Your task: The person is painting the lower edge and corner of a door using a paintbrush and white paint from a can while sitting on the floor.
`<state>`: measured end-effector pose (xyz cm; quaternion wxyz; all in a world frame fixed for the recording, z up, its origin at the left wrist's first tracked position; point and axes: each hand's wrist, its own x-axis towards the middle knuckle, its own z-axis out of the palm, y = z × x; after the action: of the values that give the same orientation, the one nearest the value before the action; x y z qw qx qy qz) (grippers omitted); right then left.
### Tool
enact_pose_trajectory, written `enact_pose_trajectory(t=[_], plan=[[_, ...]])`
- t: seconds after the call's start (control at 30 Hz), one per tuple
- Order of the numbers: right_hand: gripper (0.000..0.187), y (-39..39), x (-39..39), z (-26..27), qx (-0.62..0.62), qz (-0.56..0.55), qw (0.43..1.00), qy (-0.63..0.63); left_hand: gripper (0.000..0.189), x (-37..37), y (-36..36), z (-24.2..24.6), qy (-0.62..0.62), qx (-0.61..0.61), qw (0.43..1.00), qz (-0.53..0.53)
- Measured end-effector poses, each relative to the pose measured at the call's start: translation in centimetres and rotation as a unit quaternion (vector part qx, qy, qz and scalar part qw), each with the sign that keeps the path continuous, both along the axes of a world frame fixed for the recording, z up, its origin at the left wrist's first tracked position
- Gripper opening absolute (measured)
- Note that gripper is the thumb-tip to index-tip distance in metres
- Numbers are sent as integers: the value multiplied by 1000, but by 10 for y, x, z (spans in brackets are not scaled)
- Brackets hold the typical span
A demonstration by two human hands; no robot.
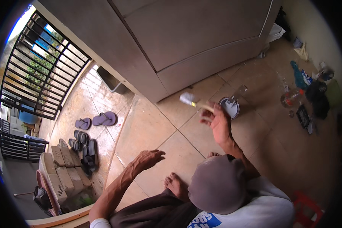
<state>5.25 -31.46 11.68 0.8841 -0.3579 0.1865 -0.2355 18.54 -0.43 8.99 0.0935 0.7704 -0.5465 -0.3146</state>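
Observation:
My right hand (219,125) grips the handle of a paintbrush (200,106), its bristle end pointing left and blurred. The bristles look pale with paint. Just behind that hand, a paint can (233,109) with grey-white paint in it stands on the tiled floor, partly covered by the fingers. My left hand (151,158) is held over the tiles, palm down, fingers loosely extended and holding nothing. In front of both hands rises a large grey-brown panelled surface (193,40), its lower edge near the floor.
To the left lie purple flip-flops (105,118), dark sandals (89,155) and stacked bricks (65,173), with a black metal gate (45,68) beyond. At right are a plastic bottle (290,98), a black tray (303,116) and bags. A red plastic stool (307,206) stands at lower right.

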Motion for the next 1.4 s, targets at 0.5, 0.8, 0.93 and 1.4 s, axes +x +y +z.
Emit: enact_pose_trajectory(t=[0.5, 0.8, 0.93, 1.4], plan=[[18, -50, 121, -4, -226, -270, 934, -66, 35, -41, 100, -32, 61, 214, 970, 97], [9, -19, 155, -26, -447, -255, 858, -12, 34, -55, 70, -26, 57, 214, 974, 46], [9, -11, 145, -20, -333, -100, 936, -61, 34, -55, 63, -27, 79, 207, 974, 45], [18, -62, 144, -29, -572, -349, 742, 33, 35, -48, 73, -30, 62, 240, 966, 70]])
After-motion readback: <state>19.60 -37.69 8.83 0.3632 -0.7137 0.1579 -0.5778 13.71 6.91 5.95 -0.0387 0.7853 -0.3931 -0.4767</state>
